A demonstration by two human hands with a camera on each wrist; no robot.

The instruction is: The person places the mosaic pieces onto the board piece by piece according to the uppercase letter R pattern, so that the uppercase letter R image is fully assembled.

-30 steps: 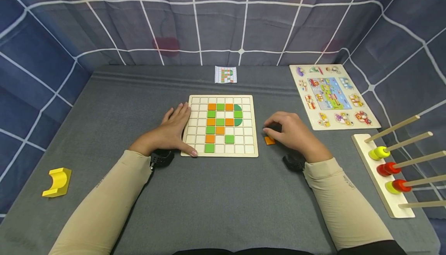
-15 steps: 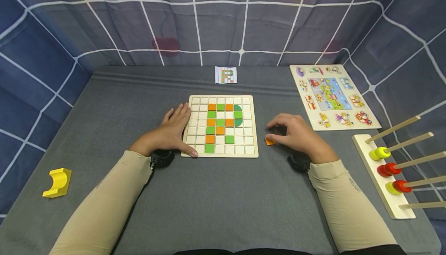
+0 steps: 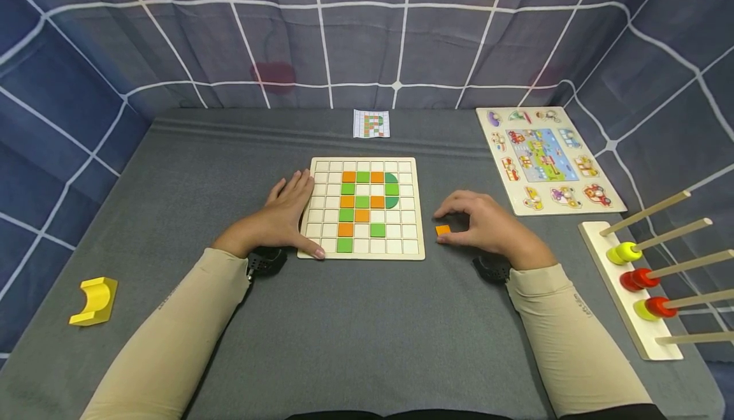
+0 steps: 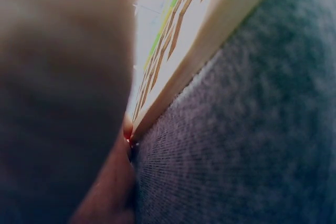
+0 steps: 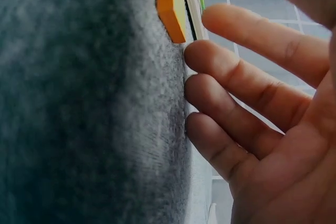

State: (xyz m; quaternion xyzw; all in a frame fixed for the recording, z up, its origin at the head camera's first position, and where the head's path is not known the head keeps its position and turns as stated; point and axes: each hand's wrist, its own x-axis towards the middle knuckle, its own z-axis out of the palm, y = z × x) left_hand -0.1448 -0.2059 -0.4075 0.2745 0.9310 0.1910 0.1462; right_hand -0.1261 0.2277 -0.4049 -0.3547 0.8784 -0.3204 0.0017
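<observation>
A pale wooden grid board [image 3: 401,229] lies flat on the table, its cells partly filled with orange and green squares and two dark green curved pieces. My left hand [image 3: 275,216] rests along its left edge, fingers spread, thumb on the lower-left corner. In the left wrist view the board's edge [image 4: 189,61] runs close beside that hand. To the right of the board is an orange square tile [image 3: 443,230]. My right hand [image 3: 487,222] is around it, thumb at its near side and fingers on the far side. The right wrist view shows loosely bent fingers apart from the tile [image 5: 172,9].
A pattern card [image 3: 371,123] lies behind the board. At the back right is a picture puzzle board [image 3: 518,197]. A bead stand with upright pegs [image 3: 608,267] occupies the right side. A yellow arch block [image 3: 99,300] lies at the left.
My right hand first drew back slightly to the right and towards me. Its fingers then parted, leaving the orange tile in plain sight. The left hand and board stayed still.
</observation>
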